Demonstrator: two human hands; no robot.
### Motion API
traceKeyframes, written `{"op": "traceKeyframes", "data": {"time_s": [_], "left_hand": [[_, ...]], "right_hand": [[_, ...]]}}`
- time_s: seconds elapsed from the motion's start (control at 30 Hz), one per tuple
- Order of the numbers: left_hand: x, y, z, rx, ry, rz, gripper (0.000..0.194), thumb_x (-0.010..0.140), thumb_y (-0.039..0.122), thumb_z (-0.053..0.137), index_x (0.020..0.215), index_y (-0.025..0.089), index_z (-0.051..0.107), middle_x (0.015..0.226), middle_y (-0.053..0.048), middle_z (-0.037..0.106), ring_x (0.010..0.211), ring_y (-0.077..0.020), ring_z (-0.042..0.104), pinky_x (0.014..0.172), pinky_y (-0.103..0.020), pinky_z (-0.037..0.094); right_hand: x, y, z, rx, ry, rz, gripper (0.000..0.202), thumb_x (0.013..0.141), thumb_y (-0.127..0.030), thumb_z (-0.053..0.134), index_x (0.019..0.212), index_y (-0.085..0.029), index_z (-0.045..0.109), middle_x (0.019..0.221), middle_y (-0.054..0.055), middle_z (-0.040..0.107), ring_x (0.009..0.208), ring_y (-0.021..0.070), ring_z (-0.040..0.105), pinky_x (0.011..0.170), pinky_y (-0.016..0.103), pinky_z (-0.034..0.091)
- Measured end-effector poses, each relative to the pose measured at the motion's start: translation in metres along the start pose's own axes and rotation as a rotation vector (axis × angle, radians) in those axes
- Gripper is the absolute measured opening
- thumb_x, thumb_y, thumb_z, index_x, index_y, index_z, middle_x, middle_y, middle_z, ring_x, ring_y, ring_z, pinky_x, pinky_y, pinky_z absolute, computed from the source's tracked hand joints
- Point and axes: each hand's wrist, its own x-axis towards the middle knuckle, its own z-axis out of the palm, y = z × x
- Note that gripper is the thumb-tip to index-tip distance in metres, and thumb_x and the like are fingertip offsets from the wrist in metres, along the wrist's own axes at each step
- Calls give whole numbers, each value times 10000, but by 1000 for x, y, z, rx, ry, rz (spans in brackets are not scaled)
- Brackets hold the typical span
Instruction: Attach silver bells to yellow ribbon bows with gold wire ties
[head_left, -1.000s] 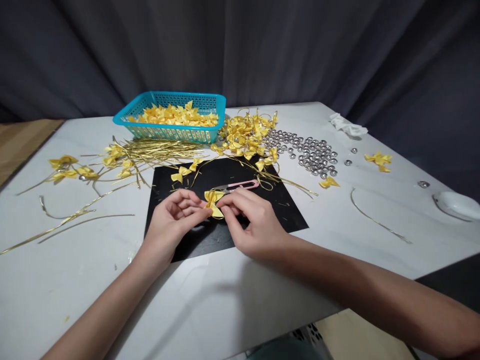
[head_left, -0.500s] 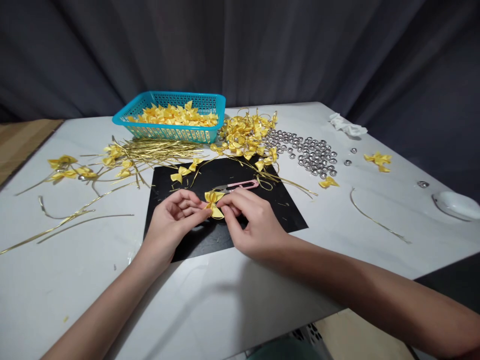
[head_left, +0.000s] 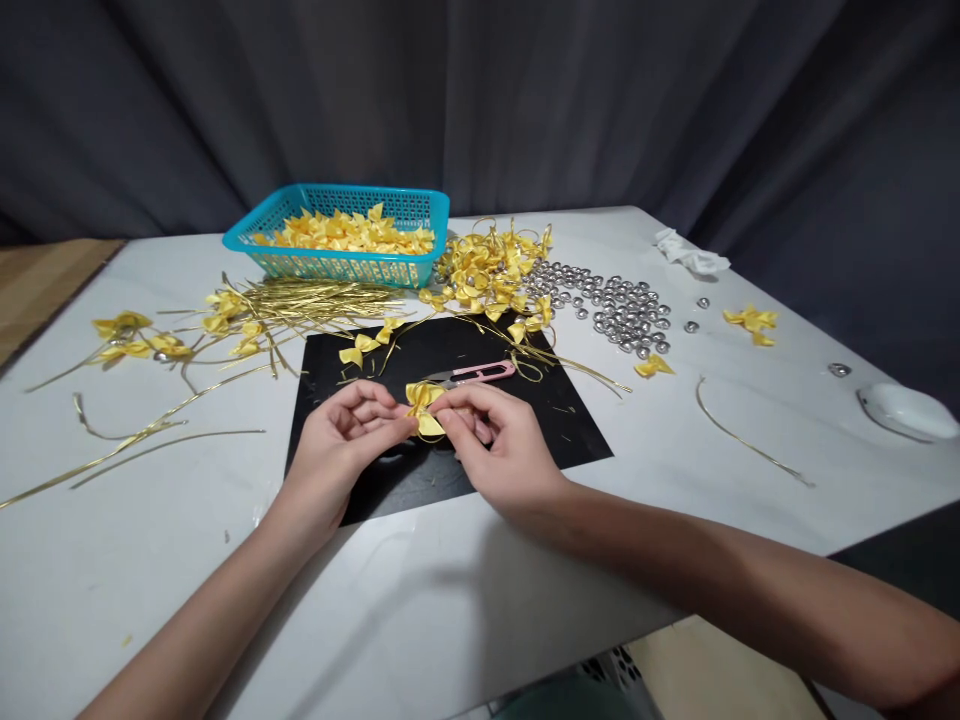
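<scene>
Between my hands, over the black mat (head_left: 330, 360), is a yellow ribbon bow (head_left: 424, 408) with a thin gold cord at its lower edge. My left hand (head_left: 352, 435) pinches the bow's left side between thumb and fingers. From the other side, the thumb and forefinger of my right hand (head_left: 499, 430) close on its right edge. Fingertips hide part of the bow's middle. Just beyond it lie thread snips (head_left: 484, 372) with a pink handle. Another small yellow bow (head_left: 360, 348) rests on the mat's far left part.
A teal basket (head_left: 337, 262) of yellow bows stands at the back, with gold cords (head_left: 315, 303) before it. Finished-looking bows with cords (head_left: 487, 265) are heaped beside silver beads (head_left: 630, 312). Farther right are a white tissue (head_left: 690, 252) and a white dish (head_left: 907, 410).
My right hand has shifted slightly left and turned a little at the bow. Both hands keep their pinch; the whole view has drifted slightly.
</scene>
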Motion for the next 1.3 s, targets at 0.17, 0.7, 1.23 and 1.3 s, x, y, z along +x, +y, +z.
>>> {"op": "traceKeyframes", "data": {"time_s": [0.17,0.7,1.23,1.3], "left_hand": [[-2,-3,2,27,18,59,313,490,123,808,641,159,535,590,56,649,604,-50,587,605,-109,458],[-2,-1,-2,-39,17,57,255,579,148,782,663,175,542,625,41,672,587,-63,592,604,-136,457],[-3,-1,-3,-105,8,35,228,585,134,770,647,177,554,601,60,620,566,-50,559,566,-120,450],[-3,-1,-3,-117,-17,16,219,598,145,770,653,179,561,606,59,626,557,-44,552,544,-105,440]], "right_hand": [[-3,0,-2,-68,-68,-28,95,817,-178,508,791,-146,593,527,-57,437,444,51,358,457,189,290],[5,4,-6,5,-262,-79,55,879,-187,437,846,-185,481,587,-72,429,452,49,309,473,177,268],[5,5,-6,28,-285,-88,49,893,-187,430,881,-188,478,591,-78,410,467,48,326,475,170,276],[4,5,-6,30,-286,-94,49,893,-186,430,878,-187,476,579,-81,392,459,46,311,462,166,264]]}}
